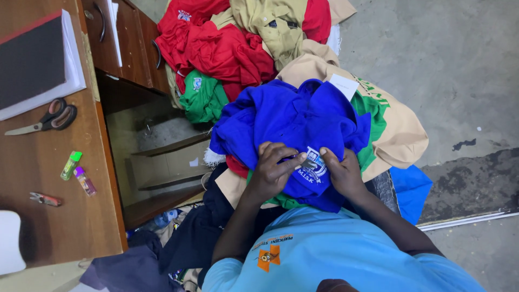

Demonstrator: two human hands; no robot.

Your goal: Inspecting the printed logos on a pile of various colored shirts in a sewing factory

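Both hands pinch the blue shirt at its embroidered crest: the left hand with fingers curled closed on the cloth beside the crest, the right hand with its thumb pressed at the crest's other side. The shirt lies on top of a heap on the person's lap, overlapping a beige and green garment, with red shirts and a green shirt further off.

Risks, as judged:
- The heap is loose and stacked high; a pull on the blue shirt could drag neighbouring garments onto the concrete floor.
- Scissors lie on the desk near its front edge, well apart from the hands; no present hazard.
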